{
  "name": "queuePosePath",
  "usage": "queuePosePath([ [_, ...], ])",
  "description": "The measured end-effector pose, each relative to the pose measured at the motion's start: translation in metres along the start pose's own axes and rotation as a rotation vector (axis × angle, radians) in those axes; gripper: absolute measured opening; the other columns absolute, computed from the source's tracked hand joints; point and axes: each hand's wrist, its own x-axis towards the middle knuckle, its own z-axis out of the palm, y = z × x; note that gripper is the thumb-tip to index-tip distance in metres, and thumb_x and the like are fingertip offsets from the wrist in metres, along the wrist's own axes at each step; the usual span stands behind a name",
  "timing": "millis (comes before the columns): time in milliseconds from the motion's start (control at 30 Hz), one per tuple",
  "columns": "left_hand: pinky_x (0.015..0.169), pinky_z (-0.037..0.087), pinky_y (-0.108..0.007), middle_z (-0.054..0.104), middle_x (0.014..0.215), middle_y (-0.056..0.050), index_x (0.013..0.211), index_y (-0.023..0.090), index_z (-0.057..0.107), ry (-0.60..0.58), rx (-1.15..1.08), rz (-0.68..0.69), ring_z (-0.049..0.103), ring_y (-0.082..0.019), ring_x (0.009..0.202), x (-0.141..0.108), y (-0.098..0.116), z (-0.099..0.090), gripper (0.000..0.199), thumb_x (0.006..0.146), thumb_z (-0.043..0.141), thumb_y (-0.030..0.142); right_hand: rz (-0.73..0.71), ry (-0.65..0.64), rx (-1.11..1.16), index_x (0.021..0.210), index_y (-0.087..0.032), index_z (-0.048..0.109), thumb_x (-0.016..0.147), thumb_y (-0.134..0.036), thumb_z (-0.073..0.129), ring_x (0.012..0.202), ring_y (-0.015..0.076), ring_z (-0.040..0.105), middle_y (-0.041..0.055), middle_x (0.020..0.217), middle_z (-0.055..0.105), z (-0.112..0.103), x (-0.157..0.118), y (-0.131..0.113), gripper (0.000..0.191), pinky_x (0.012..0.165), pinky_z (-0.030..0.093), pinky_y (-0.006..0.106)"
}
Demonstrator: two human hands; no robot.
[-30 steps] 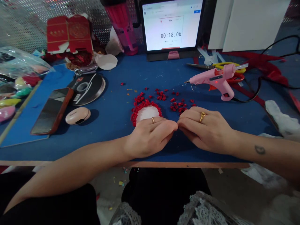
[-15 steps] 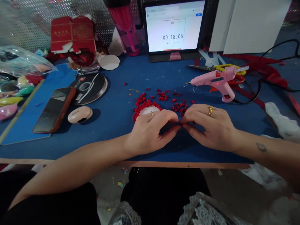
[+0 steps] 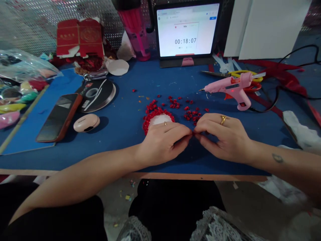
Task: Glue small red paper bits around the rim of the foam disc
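My left hand point(image 3: 164, 142) and my right hand point(image 3: 223, 137) meet at their fingertips near the front of the blue table. Both pinch a tiny red piece point(image 3: 193, 133), mostly hidden between the fingers. Just behind my left hand lies a white disc point(image 3: 159, 119) with small red pieces around its edge; the hand covers its front part. Loose red bits point(image 3: 192, 115) are scattered behind the fingertips, several close to my right hand. A pink glue gun point(image 3: 232, 87) rests on its side behind my right hand, its nozzle pointing left.
On the left are a phone point(image 3: 59, 117), a pinkish case point(image 3: 86, 123) and a ribbon spool point(image 3: 96, 95). At the back stand a pink bottle point(image 3: 135, 33) and a tablet point(image 3: 187, 31) showing a timer. Scissors point(image 3: 247, 74) and red ribbon point(image 3: 283, 75) lie back right.
My left hand's fingers have closed up a little around the small red piece. The view has shifted slightly, and the timer went from 00:18:06 to 00:18:07.
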Motion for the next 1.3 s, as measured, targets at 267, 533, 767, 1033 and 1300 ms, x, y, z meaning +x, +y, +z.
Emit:
queuePosePath([
  [267,0.065,0.052,-0.018,0.072,0.076,0.001,0.08,0.015,0.065,-0.017,-0.003,0.023,0.069,-0.009,0.068,-0.001,0.0,0.002,0.011,0.088,0.059,0.012,-0.002,-0.02,-0.032,0.082,-0.02,0.055,0.085,-0.01,0.05,0.073,0.0145,0.062,0.0021,0.077,0.065,0.003,0.001,-0.003,0.012,0.067,0.051,0.026],
  [533,0.065,0.052,-0.018,0.072,0.074,0.001,0.076,0.014,0.066,-0.033,-0.016,0.02,0.068,-0.01,0.067,0.0,0.0,0.002,0.013,0.086,0.058,0.01,-0.066,-0.023,-0.213,0.083,-0.019,0.056,0.085,-0.011,0.049,0.072,0.0165,0.063,0.0044,0.079,0.067,0.004,0.0,-0.007,0.011,0.064,0.051,0.027],
  [767,0.067,0.051,-0.014,0.071,0.077,0.003,0.085,0.014,0.066,0.001,-0.041,-0.018,0.067,-0.006,0.068,0.002,0.002,-0.001,0.005,0.085,0.063,0.01,-0.051,-0.031,-0.129,0.09,-0.019,0.055,0.091,-0.015,0.048,0.075,0.0165,0.065,0.0051,0.082,0.067,-0.001,0.002,-0.001,0.008,0.064,0.051,0.028],
  [1033,0.067,0.049,-0.013,0.071,0.076,0.003,0.082,0.012,0.066,-0.016,-0.066,-0.048,0.066,-0.006,0.068,0.003,0.004,0.0,0.007,0.085,0.061,0.01,-0.073,-0.023,-0.162,0.086,-0.019,0.053,0.091,-0.014,0.046,0.072,0.0151,0.064,0.0042,0.079,0.067,0.0,0.003,-0.004,0.011,0.062,0.05,0.027],
  [1300,0.061,0.049,-0.015,0.068,0.069,0.003,0.077,0.015,0.062,-0.018,-0.038,-0.072,0.064,-0.007,0.063,0.001,0.006,0.002,0.01,0.085,0.057,0.011,-0.052,-0.013,-0.269,0.081,-0.02,0.05,0.088,-0.013,0.044,0.065,0.0145,0.061,0.0031,0.076,0.064,0.005,0.002,-0.012,0.012,0.054,0.043,0.027],
])
